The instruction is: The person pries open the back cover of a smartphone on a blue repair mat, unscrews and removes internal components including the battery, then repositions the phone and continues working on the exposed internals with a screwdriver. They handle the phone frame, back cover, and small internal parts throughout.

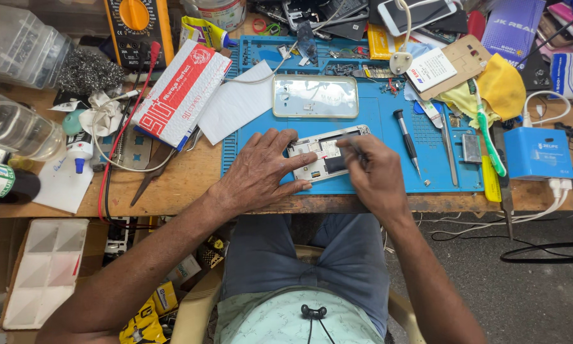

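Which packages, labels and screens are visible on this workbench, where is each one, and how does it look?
White and red carton: flat, rectangular, lying left of the blue mat.
Multimeter: yellow and black, top left, orange dial.
Blue box: small, with a white label, at the right edge.
White card: on brown cardboard, upper right.
Phone: white frame, dark screen, top centre.
Purple packet: glossy, top right.
Yellow packet: crumpled, above the carton.

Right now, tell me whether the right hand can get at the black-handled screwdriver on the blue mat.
Probably yes. The screwdriver lies in the open on the blue mat, just beside the right hand, with nothing between them. That hand seems to hold a thin tool over the opened phone, so it may need freeing first.
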